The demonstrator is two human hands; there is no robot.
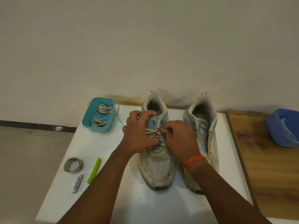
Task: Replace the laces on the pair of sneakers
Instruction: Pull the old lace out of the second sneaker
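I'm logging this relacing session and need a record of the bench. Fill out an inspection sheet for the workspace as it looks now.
Surface: white table, wooden top adjoining on the right.
Job's things: left sneaker partly laced; right sneaker shows no lace; teal tub holds worn laces; blue tub holds something pale, unclear.
Clutter: tape roll, green clip, white tube.
Hands: left hand grips the left sneaker's lacing area; right hand fingers pinch a white lace.
Cables: nothing seen.
Surroundings: plain wall, tiled floor.
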